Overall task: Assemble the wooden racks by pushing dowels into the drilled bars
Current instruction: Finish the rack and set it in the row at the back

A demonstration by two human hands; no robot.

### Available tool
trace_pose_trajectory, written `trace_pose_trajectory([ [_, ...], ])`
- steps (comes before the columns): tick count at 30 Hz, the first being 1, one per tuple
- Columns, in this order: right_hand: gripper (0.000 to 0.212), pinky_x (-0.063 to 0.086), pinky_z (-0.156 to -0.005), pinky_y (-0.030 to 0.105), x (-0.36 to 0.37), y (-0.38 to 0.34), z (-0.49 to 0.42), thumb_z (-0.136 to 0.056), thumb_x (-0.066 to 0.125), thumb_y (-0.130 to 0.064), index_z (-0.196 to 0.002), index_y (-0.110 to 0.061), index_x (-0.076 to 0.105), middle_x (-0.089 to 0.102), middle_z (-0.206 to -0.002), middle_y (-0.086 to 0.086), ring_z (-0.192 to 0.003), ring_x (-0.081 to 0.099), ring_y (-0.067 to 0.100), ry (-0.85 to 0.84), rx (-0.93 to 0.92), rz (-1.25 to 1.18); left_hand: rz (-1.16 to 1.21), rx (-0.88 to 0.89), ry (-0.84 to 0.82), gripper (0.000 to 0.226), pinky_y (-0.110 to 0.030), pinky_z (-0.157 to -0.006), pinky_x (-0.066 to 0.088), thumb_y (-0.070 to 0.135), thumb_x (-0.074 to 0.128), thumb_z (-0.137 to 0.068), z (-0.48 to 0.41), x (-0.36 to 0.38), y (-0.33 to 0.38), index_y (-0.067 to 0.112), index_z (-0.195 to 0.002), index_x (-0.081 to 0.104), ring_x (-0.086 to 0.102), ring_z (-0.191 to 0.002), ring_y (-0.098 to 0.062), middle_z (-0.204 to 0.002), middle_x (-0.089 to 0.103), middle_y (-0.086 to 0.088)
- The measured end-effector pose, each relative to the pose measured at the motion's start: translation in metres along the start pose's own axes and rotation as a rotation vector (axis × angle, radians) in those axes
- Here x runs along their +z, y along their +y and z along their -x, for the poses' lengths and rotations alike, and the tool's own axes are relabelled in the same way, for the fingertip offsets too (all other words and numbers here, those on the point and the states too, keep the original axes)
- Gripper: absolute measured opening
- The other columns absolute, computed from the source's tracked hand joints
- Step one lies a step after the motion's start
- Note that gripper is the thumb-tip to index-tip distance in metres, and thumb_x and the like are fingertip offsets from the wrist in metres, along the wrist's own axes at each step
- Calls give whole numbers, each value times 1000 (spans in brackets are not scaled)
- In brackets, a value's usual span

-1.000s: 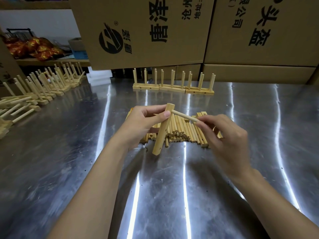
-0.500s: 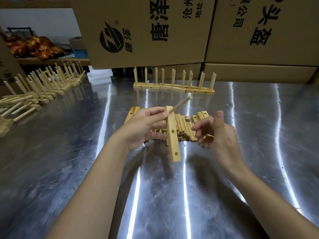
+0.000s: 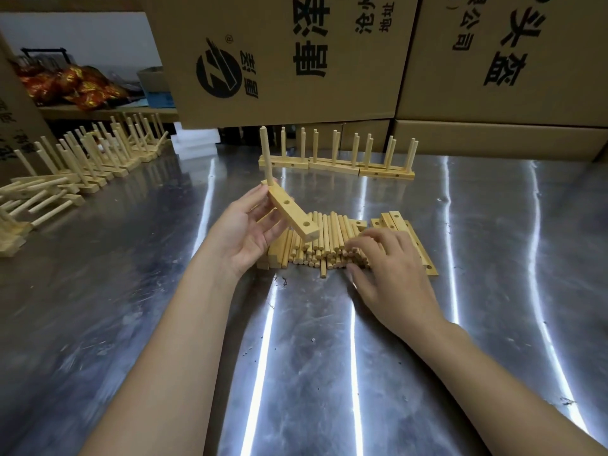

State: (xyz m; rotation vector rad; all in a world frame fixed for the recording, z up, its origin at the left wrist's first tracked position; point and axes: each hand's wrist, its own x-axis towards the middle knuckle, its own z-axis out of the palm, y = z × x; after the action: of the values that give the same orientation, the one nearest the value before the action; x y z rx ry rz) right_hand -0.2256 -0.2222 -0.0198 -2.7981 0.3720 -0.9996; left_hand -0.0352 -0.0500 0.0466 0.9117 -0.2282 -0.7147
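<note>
since half a second ago my right hand (image 3: 391, 268) has dropped from mid-air onto the pile of dowels (image 3: 325, 238), and the bar (image 3: 291, 213) has swung so its first dowel (image 3: 265, 153) points up. left hand (image 3: 243, 235) grips the bar near its far end, just above the pile. right fingers curl over the dowels, can't tell if one's pinched yet. this stuff looks light, stiff and smooth, so i'd pinch a dowel mid-length and keep my fingers off the bar's two open holes. spare bars (image 3: 414, 245) lie just beside the pile. finished racks (image 3: 335, 159) stand well back on the metal table (image 3: 329, 357), so nothing's really in the way.
</note>
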Motion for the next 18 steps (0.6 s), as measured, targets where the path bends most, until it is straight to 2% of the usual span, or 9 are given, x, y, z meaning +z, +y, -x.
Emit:
trace_pose_trajectory([
  [2,43,41,-108,38,2,-1,-3,-93,77,-25,-134,-18,66,62,-134,-1,-128,51,26,-3,18,1,4,1,12,34,-29,-69,65,23,63,-106,-1,-1,1,11,-137,70,77,-101,-22,-109,75,-10],
  [4,42,38,-103,34,4,-1,-4,-94,75,-27,-135,-23,64,64,-131,-6,-126,53,23,-39,39,2,-4,1,16,36,-29,-70,65,24,63,-106,-2,-1,1,11,-139,69,76,-101,-22,-111,73,-10],
  [7,25,32,-91,27,4,2,-3,-96,73,-28,-121,-28,69,68,-116,-11,-114,57,18,-36,68,-8,-8,-2,14,38,-29,-71,65,24,64,-105,-2,0,0,11,-141,67,76,-102,-22,-114,71,-10],
  [10,12,37,-85,32,2,0,-4,-94,76,-28,-105,-29,71,70,-103,-13,-103,60,17,8,92,-6,-14,-1,10,43,-29,-71,65,23,65,-105,-1,1,-1,9,-146,63,75,-103,-22,-114,70,-10],
  [13,7,37,-84,31,-1,-2,-4,-94,76,-25,-100,-28,72,72,-99,-14,-99,65,16,86,130,-28,-26,-1,9,43,-29,-70,65,24,65,-105,-1,1,-2,9,-146,62,75,-105,-23,-113,71,-10],
  [16,9,46,-86,32,-13,1,-7,-97,73,-20,-102,-27,74,73,-99,-17,-97,68,8,278,229,-251,-42,-4,10,41,-30,-71,65,24,64,-106,-2,0,-3,9,-144,64,75,-106,-25,-109,73,-8],
  [18,10,52,-85,24,-23,4,-9,-99,71,-20,-103,-29,72,74,-96,-18,-96,70,5,346,320,-502,-58,-6,9,39,-31,-71,65,24,64,-106,-3,-1,-4,9,-142,65,75,-106,-25,-109,74,-9],
])
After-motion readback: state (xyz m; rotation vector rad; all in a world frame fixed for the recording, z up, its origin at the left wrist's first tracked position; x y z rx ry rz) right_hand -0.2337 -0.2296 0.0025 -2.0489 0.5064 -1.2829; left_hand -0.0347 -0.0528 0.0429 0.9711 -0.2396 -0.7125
